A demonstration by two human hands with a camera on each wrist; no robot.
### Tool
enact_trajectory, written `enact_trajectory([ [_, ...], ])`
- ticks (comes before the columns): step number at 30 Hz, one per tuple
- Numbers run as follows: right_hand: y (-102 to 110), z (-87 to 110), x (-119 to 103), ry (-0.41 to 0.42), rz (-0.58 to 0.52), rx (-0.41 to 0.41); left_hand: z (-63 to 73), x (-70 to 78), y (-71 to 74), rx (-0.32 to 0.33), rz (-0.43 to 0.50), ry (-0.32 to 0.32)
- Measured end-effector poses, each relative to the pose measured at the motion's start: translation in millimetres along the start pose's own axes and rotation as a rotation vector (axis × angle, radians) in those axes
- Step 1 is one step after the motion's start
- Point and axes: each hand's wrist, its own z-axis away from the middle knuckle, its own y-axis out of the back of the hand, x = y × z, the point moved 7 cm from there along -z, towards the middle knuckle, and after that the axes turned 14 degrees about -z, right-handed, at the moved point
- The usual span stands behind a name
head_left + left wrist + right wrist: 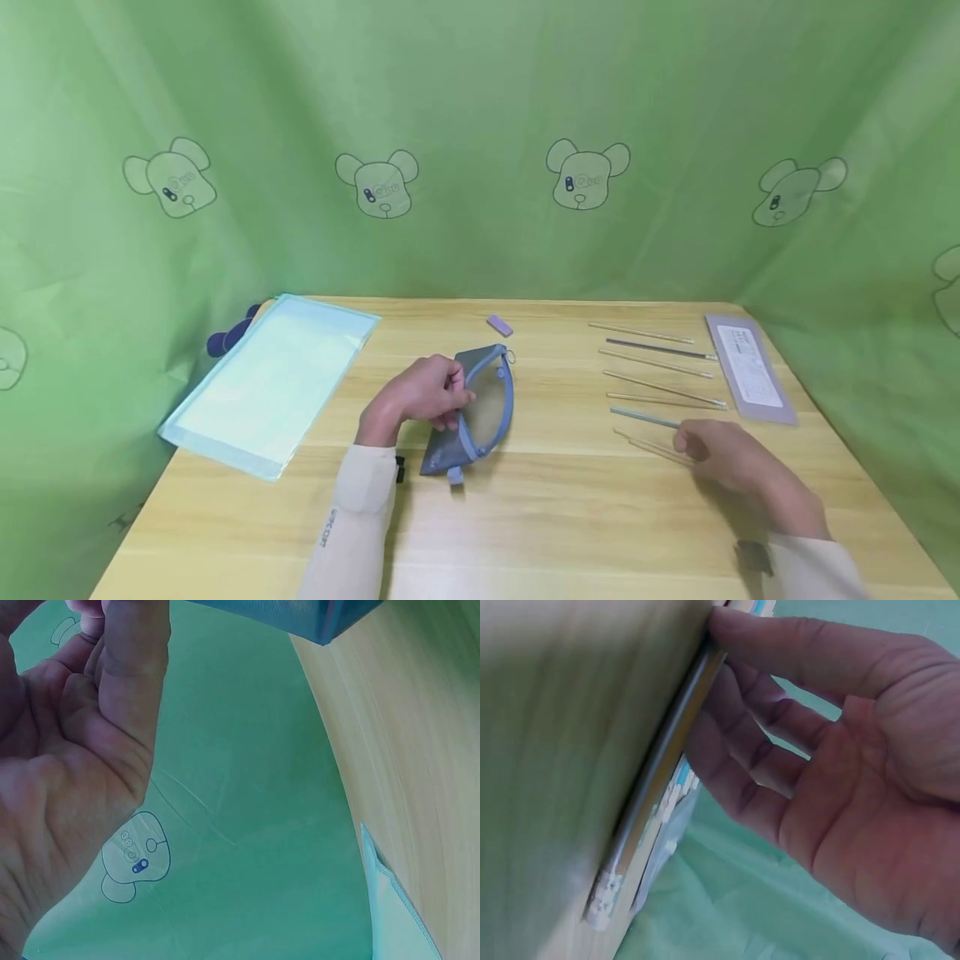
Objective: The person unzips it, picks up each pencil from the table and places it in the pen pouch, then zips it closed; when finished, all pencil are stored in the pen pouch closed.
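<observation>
On the wooden table lies a grey-blue zip pouch point(491, 400) with its mouth spread wide. My left hand point(427, 392) grips the pouch's left edge; in the left wrist view its fingers point(131, 682) are bent and a pouch corner point(322, 626) shows above. At the right, my right hand point(723, 458) is low over a row of pencils. Its thumb and fingers pinch a wood-coloured pencil point(656, 780) whose patterned end points toward the lower left in the right wrist view. The tip of a blue pencil point(641, 415) passes close by the thumb.
Several other pencils point(656, 362) lie roughly parallel, beside a lilac packet point(750, 367) with a white label. A purple eraser point(499, 326) sits beyond the pouch. A pale blue zip folder point(270, 383) covers the left side, near a dark blue object point(228, 337). Green curtains point(480, 233) surround the table.
</observation>
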Motion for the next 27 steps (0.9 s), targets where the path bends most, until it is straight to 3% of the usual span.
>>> enact_trajectory([
  [14, -20.2, -22.6, -40.9, 0.143, 0.119, 0.157, 3.3, 1.4, 0.9, 0.005, 0.006, -0.003],
  [22, -35.1, -25.3, -50.7, 0.113, 0.064, 0.093, 3.0, 1.1, 2.8, 0.009, 0.004, -0.007],
  [27, -49.5, -24.8, -69.9, 0.115, 0.050, 0.068, 3.7, 1.0, 4.7, 0.008, -0.003, -0.006],
])
